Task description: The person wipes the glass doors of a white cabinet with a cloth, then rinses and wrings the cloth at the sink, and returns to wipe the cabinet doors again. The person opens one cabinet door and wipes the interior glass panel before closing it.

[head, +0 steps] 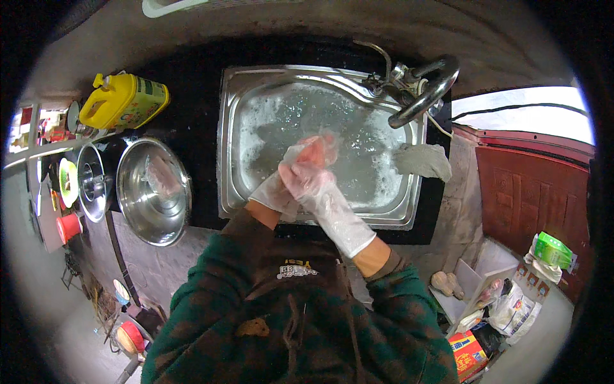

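Note:
Both of my hands wear translucent whitish gloves, with pink showing through at the fingers. They press together over the near-left part of a stainless steel sink (228,144). My left hand (314,148) reaches farther over the soapy water (355,177). My right hand (309,180) crosses on the near side and touches the left. The overlap and the wet, blurred glove film hide whether anything is between them. White foam lies along the sides of the water. A grey cloth (424,161) drapes over the sink's right rim.
A curved metal faucet (427,96) overhangs the back right corner. To the left stand a steel basin (144,211) holding a pinkish translucent item (164,175), another steel bowl (88,204), and a yellow jug (112,103). A red door (532,192) and bagged goods (513,312) are at right.

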The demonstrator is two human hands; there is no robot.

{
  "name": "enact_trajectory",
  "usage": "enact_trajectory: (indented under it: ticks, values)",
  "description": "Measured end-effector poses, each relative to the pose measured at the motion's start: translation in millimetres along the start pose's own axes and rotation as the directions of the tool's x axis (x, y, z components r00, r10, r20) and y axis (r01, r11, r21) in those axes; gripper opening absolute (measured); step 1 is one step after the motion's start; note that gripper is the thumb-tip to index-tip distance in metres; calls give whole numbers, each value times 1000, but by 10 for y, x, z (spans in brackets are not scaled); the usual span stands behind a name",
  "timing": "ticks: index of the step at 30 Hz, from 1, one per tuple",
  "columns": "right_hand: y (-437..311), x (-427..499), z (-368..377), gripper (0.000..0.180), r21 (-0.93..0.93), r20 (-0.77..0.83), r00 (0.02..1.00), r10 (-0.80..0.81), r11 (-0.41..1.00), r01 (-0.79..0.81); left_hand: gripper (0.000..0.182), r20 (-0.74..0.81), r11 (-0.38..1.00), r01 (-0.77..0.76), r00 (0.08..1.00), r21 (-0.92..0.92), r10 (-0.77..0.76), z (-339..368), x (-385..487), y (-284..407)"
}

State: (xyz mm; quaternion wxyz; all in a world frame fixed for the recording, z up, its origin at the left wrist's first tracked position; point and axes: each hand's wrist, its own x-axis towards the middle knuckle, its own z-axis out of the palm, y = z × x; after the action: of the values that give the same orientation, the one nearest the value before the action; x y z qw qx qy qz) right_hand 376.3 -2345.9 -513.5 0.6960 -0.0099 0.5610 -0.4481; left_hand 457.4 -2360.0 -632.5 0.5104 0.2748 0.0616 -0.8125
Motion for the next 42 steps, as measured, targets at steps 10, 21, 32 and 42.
enact_trajectory:
  ticks: [10, 21, 32, 42]
  values:
    - [59, 337, -277, 46, -797, 334, 775, -537, 277, 536, 22, -443, 970, 79, 896, 228, 31, -114, 319, 14]
    - [-375, 697, -782, 33, -872, 274, 828, -488, 237, 428, 41, -189, 625, -46, 934, 779, 304, 588, -158, 326]
    - [-274, 716, -667, 44, -863, 187, 954, 236, -424, 274, 61, -35, -556, 20, 999, 831, -17, -107, 125, 394]
    - [-983, 125, -663, 38, -708, 505, 802, -318, 379, 596, 55, 437, 652, -145, 843, 745, -312, 1063, -581, 618]
